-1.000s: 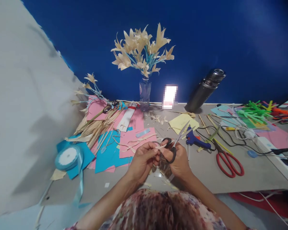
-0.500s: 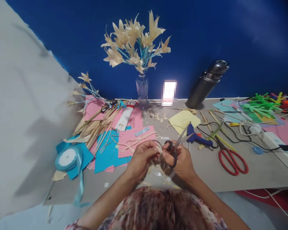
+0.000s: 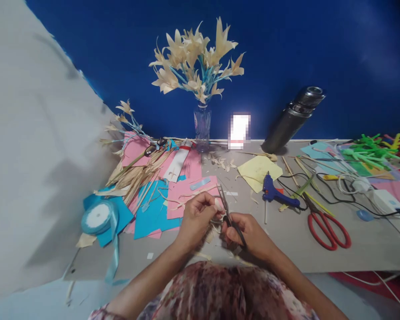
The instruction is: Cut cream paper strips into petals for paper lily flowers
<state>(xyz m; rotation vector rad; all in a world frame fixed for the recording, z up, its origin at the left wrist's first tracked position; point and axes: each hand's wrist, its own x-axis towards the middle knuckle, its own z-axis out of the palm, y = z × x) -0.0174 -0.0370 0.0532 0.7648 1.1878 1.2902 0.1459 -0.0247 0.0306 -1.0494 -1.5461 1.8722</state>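
Note:
My left hand [image 3: 200, 218] is closed in a pinch on a small pale petal-like piece [image 3: 218, 205], whose lower part is hidden by the fingers. My right hand [image 3: 242, 231] grips a pair of black-handled scissors [image 3: 226, 204] by the loops. Their blades point up and away, close beside the pale piece; whether they touch it I cannot tell. Below both hands, pale scraps [image 3: 210, 236] lie on the grey table [image 3: 280, 249].
Blue and pink paper with straw-like strips and a ribbon roll [image 3: 98, 217] lie left. Pale flowers fill a clear bottle [image 3: 202, 129] at the back. A blue glue gun [image 3: 276, 193], red-handled scissors [image 3: 330, 229], cables and a dark flask [image 3: 288, 124] are on the right.
The scissors have swung from pointing up and right to nearly upright, and their blades have come together. My right hand has turned and lowered slightly. The whole view has shifted a little.

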